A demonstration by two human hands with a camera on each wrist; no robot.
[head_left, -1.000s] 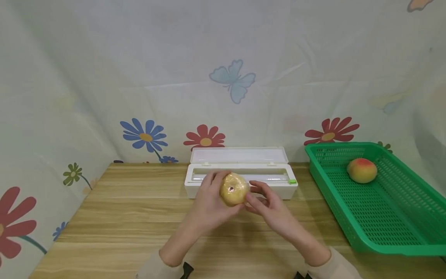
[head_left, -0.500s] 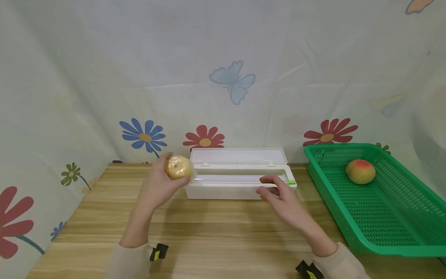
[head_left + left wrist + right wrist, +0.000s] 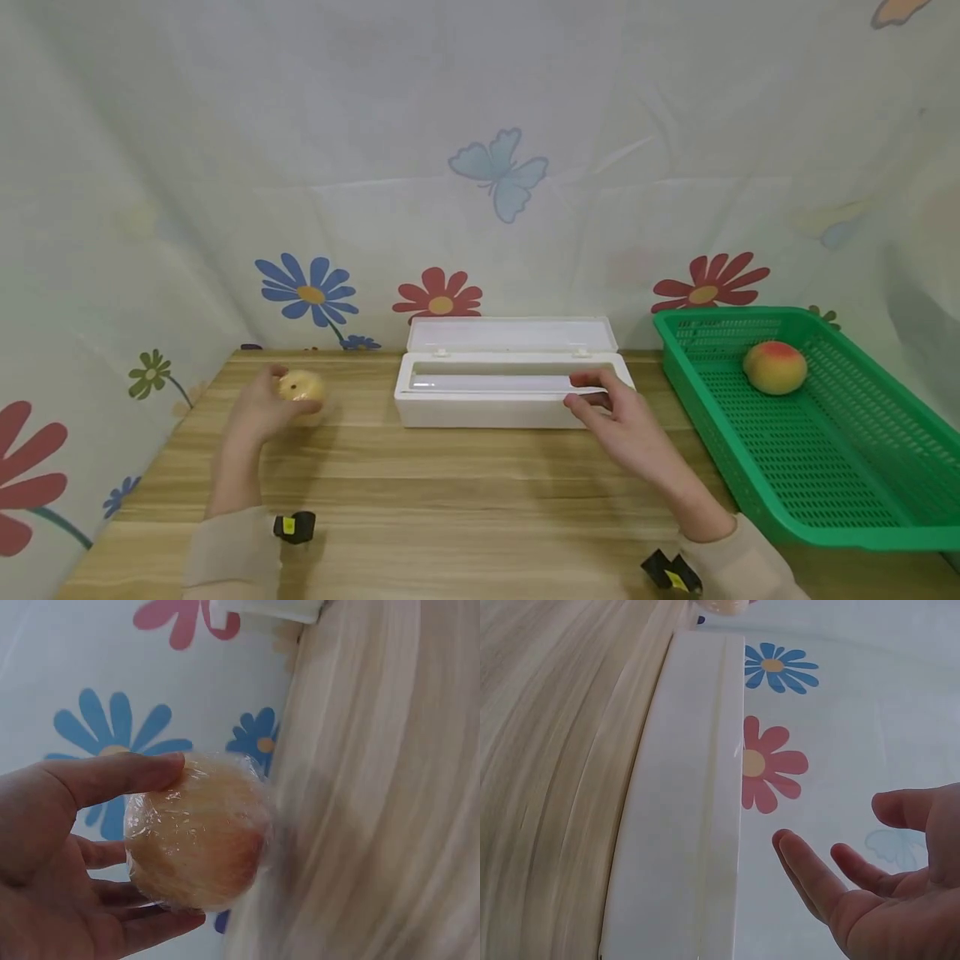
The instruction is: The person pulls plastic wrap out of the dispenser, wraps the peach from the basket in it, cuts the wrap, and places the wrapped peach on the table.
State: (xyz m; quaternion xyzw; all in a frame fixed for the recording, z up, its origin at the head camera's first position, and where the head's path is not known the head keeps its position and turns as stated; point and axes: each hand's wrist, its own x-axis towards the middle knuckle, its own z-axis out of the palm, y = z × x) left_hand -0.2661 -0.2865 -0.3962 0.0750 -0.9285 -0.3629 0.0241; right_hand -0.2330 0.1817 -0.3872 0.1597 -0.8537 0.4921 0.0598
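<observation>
A peach [image 3: 199,832] wrapped in clear plastic film is in my left hand [image 3: 258,408], thumb on one side and fingers on the other. In the head view this peach [image 3: 302,388] is close over the left back part of the wooden table. My right hand [image 3: 618,421] hovers in front of the right end of a white cling film dispenser [image 3: 487,412], its fingers loosely bent and nothing between them. The dispenser's lid [image 3: 513,335] is tipped back, and a pale roll [image 3: 491,383] shows inside.
To the right stands a green plastic basket [image 3: 780,517] with another peach [image 3: 776,367] in it. A flowered curtain [image 3: 360,208] rises behind the wooden table [image 3: 450,508]. Small black devices hang at both wrists.
My left hand has carried the wrapped peach leftward and down toward the table. The right hand has let go of the peach and moved right, in front of the dispenser.
</observation>
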